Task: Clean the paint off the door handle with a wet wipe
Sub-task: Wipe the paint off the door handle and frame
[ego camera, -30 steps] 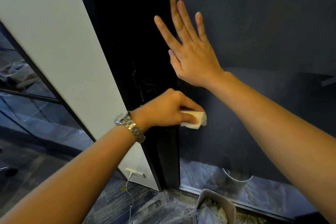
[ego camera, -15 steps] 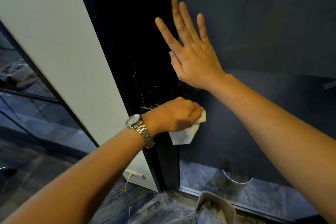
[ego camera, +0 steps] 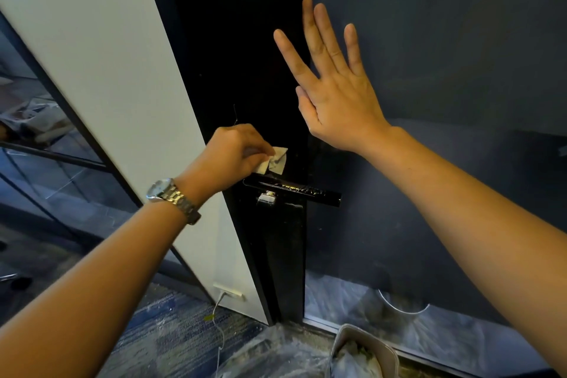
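This looks like an office interior with paint work under way. On the left a glass partition (ego camera: pixel 46 169) in thin black frames gives onto a further room, where pale things lie blurred behind the pane. The floor is blue patterned carpet (ego camera: pixel 171 331) of the flat commercial kind. A plain white wall (ego camera: pixel 107 55) carries a low socket (ego camera: pixel 228 291) with a thin cable (ego camera: pixel 217 305) trailing down to the carpet. Beside it stands a black door (ego camera: pixel 245 40) with a straight lever handle (ego camera: pixel 294 190) flecked with pale paint, and next to that a tall dark panel (ego camera: pixel 429 70). Clear plastic sheet (ego camera: pixel 276 350) covers the floor at the door's foot, and a plastic-lined bin (ego camera: pixel 372 337) stands there.
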`<state>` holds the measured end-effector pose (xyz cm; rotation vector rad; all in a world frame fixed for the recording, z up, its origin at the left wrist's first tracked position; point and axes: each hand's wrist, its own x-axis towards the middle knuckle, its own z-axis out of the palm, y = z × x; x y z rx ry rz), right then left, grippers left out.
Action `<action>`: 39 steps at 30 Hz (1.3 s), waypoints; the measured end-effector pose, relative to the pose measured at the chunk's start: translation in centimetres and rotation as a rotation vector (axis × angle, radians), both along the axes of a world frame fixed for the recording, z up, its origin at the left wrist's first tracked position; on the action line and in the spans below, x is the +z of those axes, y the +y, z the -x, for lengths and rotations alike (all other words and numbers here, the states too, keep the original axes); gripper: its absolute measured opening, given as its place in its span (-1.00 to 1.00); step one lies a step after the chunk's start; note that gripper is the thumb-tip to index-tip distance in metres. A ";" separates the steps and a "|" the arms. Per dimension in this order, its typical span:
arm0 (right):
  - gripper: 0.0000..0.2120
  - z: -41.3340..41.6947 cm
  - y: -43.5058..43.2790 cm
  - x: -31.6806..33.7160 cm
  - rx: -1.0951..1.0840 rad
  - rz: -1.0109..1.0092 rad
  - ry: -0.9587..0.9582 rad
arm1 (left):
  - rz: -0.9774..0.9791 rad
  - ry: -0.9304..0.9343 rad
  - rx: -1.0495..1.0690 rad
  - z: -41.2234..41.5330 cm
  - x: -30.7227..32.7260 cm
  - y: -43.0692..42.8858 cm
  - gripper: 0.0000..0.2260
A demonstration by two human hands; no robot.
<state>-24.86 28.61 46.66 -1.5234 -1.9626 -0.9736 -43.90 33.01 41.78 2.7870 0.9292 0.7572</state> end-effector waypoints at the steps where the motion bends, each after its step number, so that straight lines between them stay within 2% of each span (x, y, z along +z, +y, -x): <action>1: -0.45 0.0 0.0 0.0 0.002 -0.001 0.002 | 0.018 -0.048 0.037 -0.4 -0.3 -0.4 -0.85; 3: -0.44 0.0 0.0 0.1 0.012 0.004 0.005 | 0.084 -0.121 0.143 -0.7 -0.5 -0.8 -0.85; 5: -0.44 0.0 0.0 0.1 0.012 0.002 0.004 | 0.136 -0.101 0.264 -0.4 -0.4 -0.4 -0.86; 7: -0.44 0.0 0.0 0.0 0.010 0.001 0.002 | 0.109 -0.094 0.319 -0.2 -0.1 0.0 -0.87; 11: -0.44 0.0 0.0 0.0 0.007 -0.007 0.004 | 0.005 -0.259 0.291 -1.3 -0.3 -1.0 -0.84; 14: -0.44 0.0 0.1 -0.1 0.002 -0.011 -0.005 | -0.078 -0.199 0.191 -2.7 -1.0 -2.2 -0.78; 16: -0.44 -0.1 0.1 -0.1 0.001 -0.007 -0.006 | -0.103 -0.158 0.197 -2.9 -1.3 -2.3 -0.76; 21: -0.45 -0.1 0.0 -0.1 0.005 -0.012 -0.002 | 0.028 -0.314 0.341 -2.7 -1.0 -1.5 -0.78; 25: -0.45 0.1 0.1 -0.1 -0.006 -0.016 0.001 | -0.124 -0.138 0.311 -3.9 -0.8 -1.9 -0.74; 28: -0.44 0.1 0.0 -0.2 -0.010 -0.013 0.001 | -0.247 0.031 0.124 -2.6 -0.1 -1.2 -0.72; 31: -0.44 0.0 0.0 -0.1 -0.003 -0.013 0.006 | -0.309 0.252 0.029 -2.5 0.1 -1.0 -0.87; 33: -0.43 0.0 0.0 0.0 0.003 -0.010 0.004 | -0.331 0.312 0.020 -3.2 -0.2 -1.1 -0.93; 35: -0.43 -0.1 0.0 0.0 0.007 -0.002 0.001 | -0.309 0.221 0.010 -3.0 -0.5 -0.8 -0.91; 39: -0.44 -0.1 0.0 -0.1 0.004 0.003 0.004 | -0.178 -0.133 0.137 -1.8 -0.5 -1.0 -0.76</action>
